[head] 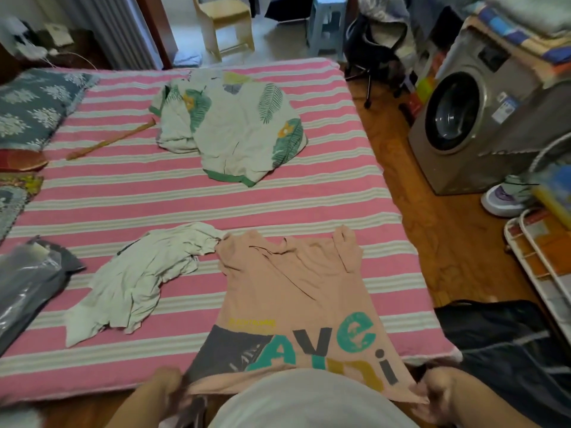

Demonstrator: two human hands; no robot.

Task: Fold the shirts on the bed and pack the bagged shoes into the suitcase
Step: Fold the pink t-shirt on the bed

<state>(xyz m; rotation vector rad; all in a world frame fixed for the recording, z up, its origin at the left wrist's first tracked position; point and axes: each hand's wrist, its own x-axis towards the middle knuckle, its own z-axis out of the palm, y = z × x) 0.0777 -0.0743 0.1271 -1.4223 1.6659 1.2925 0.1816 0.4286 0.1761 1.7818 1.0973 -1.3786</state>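
Striped bed (129, 196) bearing peach shirt (290, 282), pale shirt (136, 279), leafy cloth (234, 131), perhaps bagged shoes (27, 282).

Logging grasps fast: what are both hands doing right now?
Left hand: grips the peach shirt at its hem.
Right hand: grips the same hem's other corner.

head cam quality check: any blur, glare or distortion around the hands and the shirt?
Head view: left hand and right hand are motion-smeared at the peach shirt hem; its print stays readable. Wide-angle bending bows the bed edges and tilts the washing machine. Glare on the plastic bag. Soft, even light, weak shadows.
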